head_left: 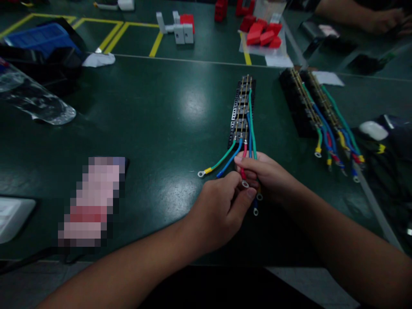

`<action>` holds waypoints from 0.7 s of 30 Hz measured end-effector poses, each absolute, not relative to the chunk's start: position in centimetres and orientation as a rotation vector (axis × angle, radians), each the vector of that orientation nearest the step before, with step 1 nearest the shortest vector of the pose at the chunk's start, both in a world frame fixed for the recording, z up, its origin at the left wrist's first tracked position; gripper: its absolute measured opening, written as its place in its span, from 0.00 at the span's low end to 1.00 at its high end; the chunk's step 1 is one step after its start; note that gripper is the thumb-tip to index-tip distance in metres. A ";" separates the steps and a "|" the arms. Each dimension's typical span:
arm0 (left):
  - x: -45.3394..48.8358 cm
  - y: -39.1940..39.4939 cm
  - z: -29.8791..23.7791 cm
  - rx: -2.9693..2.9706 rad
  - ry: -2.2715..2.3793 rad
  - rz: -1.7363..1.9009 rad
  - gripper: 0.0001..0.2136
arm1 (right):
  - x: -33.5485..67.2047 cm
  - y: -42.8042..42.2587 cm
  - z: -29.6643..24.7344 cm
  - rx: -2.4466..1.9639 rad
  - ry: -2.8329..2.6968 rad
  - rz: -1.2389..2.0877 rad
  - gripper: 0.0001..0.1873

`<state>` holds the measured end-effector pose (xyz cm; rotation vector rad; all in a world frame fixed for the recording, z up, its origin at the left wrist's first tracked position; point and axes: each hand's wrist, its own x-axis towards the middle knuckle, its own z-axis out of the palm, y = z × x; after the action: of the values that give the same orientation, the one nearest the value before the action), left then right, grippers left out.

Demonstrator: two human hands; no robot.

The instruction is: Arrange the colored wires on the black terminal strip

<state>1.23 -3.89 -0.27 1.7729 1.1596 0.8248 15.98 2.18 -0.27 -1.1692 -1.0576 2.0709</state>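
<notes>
A black strip-like assembly (243,109) with brass rods lies in front of me, and several coloured wires run from its near end. My right hand (262,169) is closed around the red wire (245,150), with the long green wire (252,124) and a blue wire passing under its fingers. Near the red wire's ring terminal (245,184), my left hand (222,206) is closed, thumb and forefinger pinching about that end. To the left, a short green wire (222,159) with a yellow-sleeved ring terminal and a blue wire (229,165) hang free.
Two similar wired assemblies (317,103) lie at the right. Red plastic parts (264,34) on a bag and grey blocks (184,33) are at the back. A blurred-out phone-like object (93,199) and a clear plastic-wrapped item (38,98) lie left. Another person's hand (383,21) is far right.
</notes>
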 end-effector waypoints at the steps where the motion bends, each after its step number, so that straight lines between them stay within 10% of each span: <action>1: 1.2 -3.9 -0.3 1.773 1.161 0.827 0.10 | 15.9 2.2 -0.3 -1.168 -1.056 2.070 0.21; 21: 1.3 -4.0 0.0 1.808 1.144 0.771 0.07 | 15.9 2.1 -0.4 -1.163 -1.041 2.070 0.21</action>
<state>1.25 -3.98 -0.05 1.8083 1.1439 0.7711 15.89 2.14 -0.42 -1.1628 -1.0408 2.0704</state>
